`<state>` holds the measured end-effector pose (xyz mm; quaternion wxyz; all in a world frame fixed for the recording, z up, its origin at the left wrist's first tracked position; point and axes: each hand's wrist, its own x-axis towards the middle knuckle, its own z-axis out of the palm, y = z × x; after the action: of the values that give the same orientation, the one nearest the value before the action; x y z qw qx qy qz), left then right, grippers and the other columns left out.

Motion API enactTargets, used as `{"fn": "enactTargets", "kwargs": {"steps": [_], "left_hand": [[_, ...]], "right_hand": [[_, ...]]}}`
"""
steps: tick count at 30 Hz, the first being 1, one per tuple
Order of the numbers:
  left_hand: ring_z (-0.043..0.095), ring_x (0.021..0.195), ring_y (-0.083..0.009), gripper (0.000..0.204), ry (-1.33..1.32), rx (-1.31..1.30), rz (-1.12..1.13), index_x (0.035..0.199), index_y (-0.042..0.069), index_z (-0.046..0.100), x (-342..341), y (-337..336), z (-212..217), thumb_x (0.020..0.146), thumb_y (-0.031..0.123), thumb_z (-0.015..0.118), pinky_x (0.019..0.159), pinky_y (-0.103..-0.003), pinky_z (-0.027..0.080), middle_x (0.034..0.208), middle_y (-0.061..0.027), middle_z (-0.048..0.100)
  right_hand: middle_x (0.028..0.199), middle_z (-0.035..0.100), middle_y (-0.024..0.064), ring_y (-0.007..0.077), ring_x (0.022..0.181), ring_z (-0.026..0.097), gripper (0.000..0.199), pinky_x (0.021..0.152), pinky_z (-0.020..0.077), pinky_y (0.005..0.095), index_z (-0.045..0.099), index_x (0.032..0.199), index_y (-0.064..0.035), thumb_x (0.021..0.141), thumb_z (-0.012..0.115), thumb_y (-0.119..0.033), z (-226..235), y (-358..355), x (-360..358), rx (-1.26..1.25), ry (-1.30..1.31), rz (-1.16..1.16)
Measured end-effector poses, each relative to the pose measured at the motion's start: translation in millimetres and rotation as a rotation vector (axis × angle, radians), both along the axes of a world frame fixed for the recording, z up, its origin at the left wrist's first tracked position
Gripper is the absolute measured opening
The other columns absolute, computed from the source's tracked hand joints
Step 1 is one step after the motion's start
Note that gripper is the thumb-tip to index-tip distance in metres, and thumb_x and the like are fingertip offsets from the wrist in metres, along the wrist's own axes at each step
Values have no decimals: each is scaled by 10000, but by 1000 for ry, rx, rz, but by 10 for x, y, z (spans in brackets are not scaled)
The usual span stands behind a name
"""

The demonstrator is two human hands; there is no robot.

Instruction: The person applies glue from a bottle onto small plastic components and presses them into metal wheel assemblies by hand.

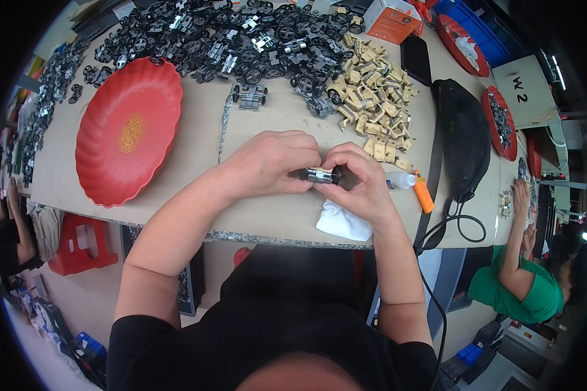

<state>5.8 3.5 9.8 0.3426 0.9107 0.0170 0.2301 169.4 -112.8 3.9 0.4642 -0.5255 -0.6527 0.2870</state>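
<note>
Close to the table's front edge, my left hand point(277, 163) and my right hand point(362, 179) both grip one small wheeled chassis point(319, 174). It has a shiny metal middle and dark wheels, and my fingers hide parts of it. My left fingers close on its left end, my right thumb and fingers on its right end. Just under my right hand lies a white cloth point(343, 223). A similar wheeled chassis point(250, 96) stands alone beyond my hands, in front of a big heap of such chassis point(222, 42). Tan plastic parts point(375, 98) are piled to the right of the heap.
A red scalloped plate point(127, 133) is at left. On the right lie an orange lighter point(424, 194), a small clear bottle point(400, 180), a black bag point(462, 137) with a cord, and a dark phone point(415, 60). A person in green point(518, 283) works at far right.
</note>
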Motion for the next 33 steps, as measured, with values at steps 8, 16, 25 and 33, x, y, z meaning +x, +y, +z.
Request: {"fn": "enactTargets", "kwargs": {"steps": [8, 16, 25, 33], "left_hand": [[511, 678, -253, 258, -20, -55, -50, 788, 29, 560, 8, -13, -13, 574, 95, 688, 581, -338, 422, 719, -66, 512], [504, 670, -241, 263, -24, -73, -69, 794, 19, 574, -3, -13, -48, 569, 90, 692, 580, -332, 421, 732, -57, 522], [513, 683, -250, 255, -78, -97, -104, 780, 4, 572, 31, -33, -41, 571, 89, 691, 590, -332, 427, 740, -69, 532], [531, 651, -215, 252, -30, -44, -25, 763, 10, 566, -24, -9, -42, 552, 43, 698, 522, -307, 430, 749, -72, 539]], "right_hand": [[844, 570, 83, 194, 803, 548, 254, 710, 433, 282, 567, 833, -7, 621, 699, -52, -28, -8, 14, -37, 50, 43], [850, 580, 87, 194, 804, 551, 250, 712, 435, 286, 567, 831, -1, 629, 699, -64, -37, 2, 21, -60, 68, 69], [846, 574, 93, 205, 794, 550, 258, 707, 436, 290, 563, 833, -5, 620, 695, -69, -40, -21, 56, -64, 43, 51], [853, 557, 83, 204, 794, 541, 265, 703, 432, 283, 555, 837, -19, 610, 689, -52, -28, 3, 13, -39, 54, 57]]}}
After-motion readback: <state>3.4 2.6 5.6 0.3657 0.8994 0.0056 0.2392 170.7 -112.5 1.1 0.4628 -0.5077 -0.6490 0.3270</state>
